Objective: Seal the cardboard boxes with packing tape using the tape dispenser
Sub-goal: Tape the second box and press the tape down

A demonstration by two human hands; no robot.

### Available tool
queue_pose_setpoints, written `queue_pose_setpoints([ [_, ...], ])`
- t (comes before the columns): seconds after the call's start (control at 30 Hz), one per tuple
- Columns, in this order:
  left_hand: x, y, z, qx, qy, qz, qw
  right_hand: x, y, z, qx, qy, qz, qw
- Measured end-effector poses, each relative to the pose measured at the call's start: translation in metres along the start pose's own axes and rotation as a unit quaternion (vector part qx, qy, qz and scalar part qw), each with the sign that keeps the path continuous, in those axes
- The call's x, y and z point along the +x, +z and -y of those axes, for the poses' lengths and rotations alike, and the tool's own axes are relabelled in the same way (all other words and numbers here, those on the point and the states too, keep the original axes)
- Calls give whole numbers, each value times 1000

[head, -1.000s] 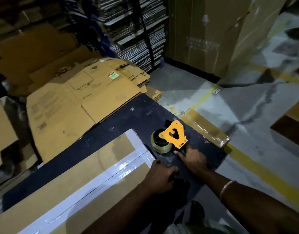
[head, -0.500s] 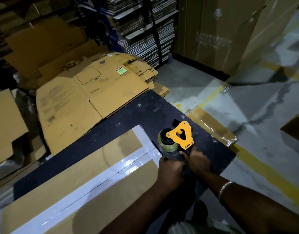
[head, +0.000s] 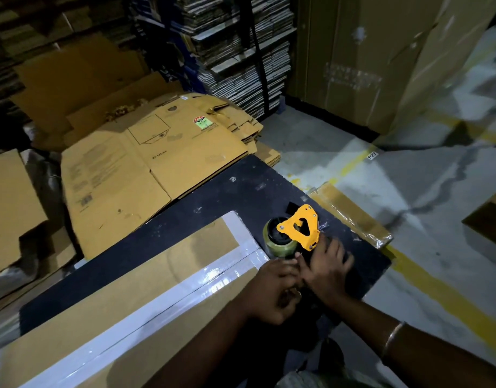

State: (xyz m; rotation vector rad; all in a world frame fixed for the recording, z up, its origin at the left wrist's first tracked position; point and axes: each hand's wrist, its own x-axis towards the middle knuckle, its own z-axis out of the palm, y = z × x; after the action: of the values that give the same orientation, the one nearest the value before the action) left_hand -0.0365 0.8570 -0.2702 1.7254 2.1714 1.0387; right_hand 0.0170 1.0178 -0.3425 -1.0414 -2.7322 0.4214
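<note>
A flat cardboard box point(head: 123, 292) lies on a black board point(head: 202, 191), with a clear tape strip point(head: 157, 302) along its seam and another across its far end. Just past that end the orange tape dispenser point(head: 298, 228) lies on its side on the board, its tape roll point(head: 277, 246) towards the box. My right hand point(head: 326, 271) lies over the dispenser's handle, fingers curled round it. My left hand point(head: 270, 289) sits against it at the box's end with curled fingers. Whatever they hold is hidden.
Flattened cartons point(head: 146, 166) are stacked on the floor left of the board, and a taped cardboard strip point(head: 353, 217) lies at its right edge. Stacks of flat cardboard point(head: 241, 51) and tall boxes point(head: 353, 60) stand behind. Grey floor with yellow lines point(head: 470, 315) lies to the right.
My right hand has moved from the board beside the dispenser onto its handle. My left hand has shifted right along the box's end to meet it. The dispenser has barely moved.
</note>
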Motion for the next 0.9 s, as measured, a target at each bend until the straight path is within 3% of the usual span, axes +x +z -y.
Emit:
queue_pose_setpoints([
  [0.07, -9, 4, 4, 66, 8, 6, 998, -6, -10, 14, 145, -19, 28, 989],
  [0.1, -12, 6, 6, 93, 4, 4, 996, -10, -16, 21, 257, -21, 44, 965],
  [0.2, -14, 11, 7, 121, 10, -2, 993, -22, -30, 40, 539, 58, 79, 837],
  [0.27, -13, 9, 3, 59, -11, -35, 998, -33, -32, 49, 649, 94, 131, 744],
  [0.33, -15, 4, -1, 3, -90, -124, 988, -45, -34, 57, 694, 83, 164, 696],
  [0.47, -20, 3, 1, 55, -230, -282, 930, -55, -30, 65, 677, 87, 170, 711],
  [0.53, -18, 2, 1, 94, -327, -301, 891, -51, -26, 66, 634, 102, 181, 745],
  [0.6, -16, 3, 2, 118, -390, -276, 870, -44, -27, 67, 611, 119, 208, 754],
  [0.7, -14, 4, 6, 172, -387, -223, 878, -35, -33, 66, 643, 181, 238, 705],
  [0.73, -13, 4, 8, 172, -392, -219, 877, -33, -34, 65, 673, 217, 247, 663],
  [0.8, -13, 0, 9, 153, -412, -215, 872, -28, -34, 62, 695, 273, 248, 617],
  [0.9, -15, -12, 13, 139, -417, -197, 876, -26, -34, 62, 688, 260, 259, 626],
])
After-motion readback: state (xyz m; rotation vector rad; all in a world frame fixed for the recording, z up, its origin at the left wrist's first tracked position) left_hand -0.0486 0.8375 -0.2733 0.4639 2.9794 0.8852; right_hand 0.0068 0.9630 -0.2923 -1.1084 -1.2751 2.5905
